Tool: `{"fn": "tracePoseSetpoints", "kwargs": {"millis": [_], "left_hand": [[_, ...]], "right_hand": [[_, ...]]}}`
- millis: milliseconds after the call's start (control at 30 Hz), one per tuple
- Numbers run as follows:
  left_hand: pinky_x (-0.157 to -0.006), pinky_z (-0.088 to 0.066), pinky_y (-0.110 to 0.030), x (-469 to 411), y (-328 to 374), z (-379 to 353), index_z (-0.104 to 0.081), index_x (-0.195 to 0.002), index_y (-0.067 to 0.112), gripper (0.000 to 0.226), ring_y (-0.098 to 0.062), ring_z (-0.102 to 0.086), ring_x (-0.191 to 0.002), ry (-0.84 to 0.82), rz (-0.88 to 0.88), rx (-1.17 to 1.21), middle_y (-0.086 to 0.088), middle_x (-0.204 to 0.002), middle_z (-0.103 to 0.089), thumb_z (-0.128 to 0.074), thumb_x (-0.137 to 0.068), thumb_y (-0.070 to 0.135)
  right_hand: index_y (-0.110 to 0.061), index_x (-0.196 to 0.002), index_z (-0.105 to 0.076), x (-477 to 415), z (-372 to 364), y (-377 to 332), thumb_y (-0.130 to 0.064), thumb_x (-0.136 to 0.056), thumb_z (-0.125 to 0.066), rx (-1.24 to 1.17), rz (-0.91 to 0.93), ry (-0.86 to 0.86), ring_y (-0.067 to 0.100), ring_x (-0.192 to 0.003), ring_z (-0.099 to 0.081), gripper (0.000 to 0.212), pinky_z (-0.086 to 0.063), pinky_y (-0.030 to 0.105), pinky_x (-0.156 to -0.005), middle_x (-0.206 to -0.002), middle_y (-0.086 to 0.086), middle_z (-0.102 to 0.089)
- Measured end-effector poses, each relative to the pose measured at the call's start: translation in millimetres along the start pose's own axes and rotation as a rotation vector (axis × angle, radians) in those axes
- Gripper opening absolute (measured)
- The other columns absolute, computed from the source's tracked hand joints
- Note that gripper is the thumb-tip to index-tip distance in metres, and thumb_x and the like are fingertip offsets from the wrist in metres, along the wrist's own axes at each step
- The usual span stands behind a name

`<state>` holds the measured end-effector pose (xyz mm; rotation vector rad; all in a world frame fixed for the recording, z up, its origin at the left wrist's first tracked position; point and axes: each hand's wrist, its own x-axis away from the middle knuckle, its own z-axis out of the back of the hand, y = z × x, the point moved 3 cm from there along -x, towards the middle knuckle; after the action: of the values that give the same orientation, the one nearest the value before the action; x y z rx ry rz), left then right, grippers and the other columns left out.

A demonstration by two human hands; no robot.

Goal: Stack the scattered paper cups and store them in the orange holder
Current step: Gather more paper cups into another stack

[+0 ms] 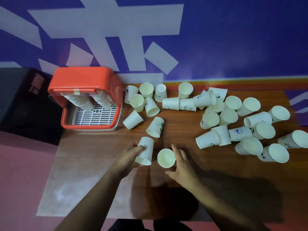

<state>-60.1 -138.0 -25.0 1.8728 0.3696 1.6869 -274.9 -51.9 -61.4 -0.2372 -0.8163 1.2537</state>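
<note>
**Inspector:** Nearest first. What are the hands doing?

**Onlooker:** The left hand [128, 157] grips a tilted cup [145, 151] by its side wall, mouth towards the person. The right hand [181, 165] is spread wide just beside an upright cup [166, 158]. I cannot tell whether it is touching.

**Inspector:** Hazards?

**Onlooker:** These are thin, tapered paper with rolled rims. In my judgement, nesting one off-axis would buckle a rim or jam the pair. A hard squeeze would crease the wall. The wooden table [100, 147] looks smooth, so a nudged cup lying on its side would roll in an arc.

**Inspector:** Further out?

**Onlooker:** A left cluster [143, 104] and a larger right heap [241, 124] lie well apart, cups leaning on each other. A careless reach could topple several, and some at the far right sit near the edge.

**Inspector:** And the holder?

**Onlooker:** The orange holder [86, 84] is at the far left, glossy plastic, with a white slatted tray [95, 116]. Two cup stacks [80, 100] already hang inside. Most cups are not yet stored.
</note>
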Motion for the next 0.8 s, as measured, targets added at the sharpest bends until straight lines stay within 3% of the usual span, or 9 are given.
{"fn": "tracePoseSetpoints", "kwargs": {"millis": [100,200,300,400,500,600,700,800], "left_hand": [[-0.091,-0.061,-0.047,11.0,10.0,-13.9,-0.064,-0.11,0.02,0.048,-0.03,-0.07,-0.105,0.001,-0.138,-0.176,-0.011,-0.117,-0.069,-0.08,-0.072,0.045],[-0.082,-0.054,-0.034,19.0,23.6,-30.0,-0.063,-0.111,0.016,0.056,-0.02,-0.066,-0.098,0.076,-0.397,-0.523,-0.001,-0.107,-0.068,-0.079,-0.07,0.05],[-0.066,-0.048,-0.03,19.4,29.9,-46.2,-0.051,-0.11,0.016,0.067,-0.014,-0.06,-0.088,0.046,-0.513,-0.773,0.001,-0.1,-0.061,-0.075,-0.061,0.056],[-0.063,-0.041,-0.03,15.9,31.6,-61.5,-0.058,-0.107,0.012,0.067,-0.022,-0.058,-0.083,0.015,-0.605,-1.036,-0.004,-0.096,-0.061,-0.066,-0.061,0.06],[-0.083,-0.048,-0.031,5.8,23.9,-76.6,-0.068,-0.112,0.007,0.061,-0.026,-0.057,-0.099,-0.003,-0.761,-1.216,-0.011,-0.11,-0.059,-0.068,-0.067,0.048],[-0.099,-0.047,-0.038,-8.6,10.1,-88.0,-0.061,-0.133,0.008,0.063,-0.032,-0.051,-0.12,-0.006,-0.838,-1.334,-0.015,-0.133,-0.051,-0.073,-0.08,0.04],[-0.111,-0.043,-0.044,-26.6,-7.7,-94.4,-0.042,-0.154,0.017,0.084,-0.032,-0.045,-0.135,-0.06,-0.801,-1.426,-0.013,-0.15,-0.042,-0.055,-0.086,0.064],[-0.117,-0.035,-0.049,-35.5,-23.2,-99.3,-0.044,-0.152,0.004,0.105,-0.042,-0.046,-0.14,-0.089,-0.825,-1.44,-0.023,-0.153,-0.045,-0.037,-0.082,0.082]], "right_hand": [[-0.027,-0.154,-0.023,9.9,19.5,13.7,-0.041,-0.08,-0.076,-0.076,-0.036,0.039,0.019,-0.145,-0.029,0.093,-0.032,0.032,-0.112,-0.159,-0.001,-0.019],[-0.014,-0.147,-0.039,10.5,52.5,40.2,-0.036,-0.086,-0.07,-0.068,-0.102,0.261,0.027,-0.139,-0.038,0.072,-0.038,0.039,-0.109,-0.153,0.01,-0.03],[-0.002,-0.138,-0.045,-1.2,90.4,66.2,-0.028,-0.086,-0.068,0.082,-0.183,0.475,0.038,-0.127,-0.047,0.063,-0.046,0.047,-0.102,-0.141,0.02,-0.042],[0.001,-0.139,-0.042,-19.3,111.6,77.7,-0.032,-0.088,-0.066,0.106,-0.28,0.466,0.04,-0.127,-0.045,0.065,-0.045,0.049,-0.103,-0.139,0.023,-0.043],[-0.001,-0.138,-0.043,-33.3,114.2,79.7,-0.038,-0.092,-0.061,0.16,-0.341,0.425,0.036,-0.125,-0.045,0.062,-0.043,0.045,-0.101,-0.135,0.022,-0.045],[-0.002,-0.131,-0.049,-38.8,110.1,82.8,-0.036,-0.094,-0.059,0.285,-0.328,0.414,0.034,-0.121,-0.048,0.052,-0.042,0.043,-0.101,-0.129,0.02,-0.051],[-0.003,-0.121,-0.056,-39.5,106.6,87.2,-0.028,-0.093,-0.062,0.284,-0.292,0.445,0.033,-0.117,-0.052,0.038,-0.043,0.042,-0.099,-0.122,0.017,-0.059],[-0.006,-0.106,-0.063,-38.1,105.8,87.1,-0.02,-0.094,-0.062,0.14,-0.218,0.405,0.029,-0.105,-0.059,0.019,-0.049,0.039,-0.088,-0.109,0.013,-0.065]]}}
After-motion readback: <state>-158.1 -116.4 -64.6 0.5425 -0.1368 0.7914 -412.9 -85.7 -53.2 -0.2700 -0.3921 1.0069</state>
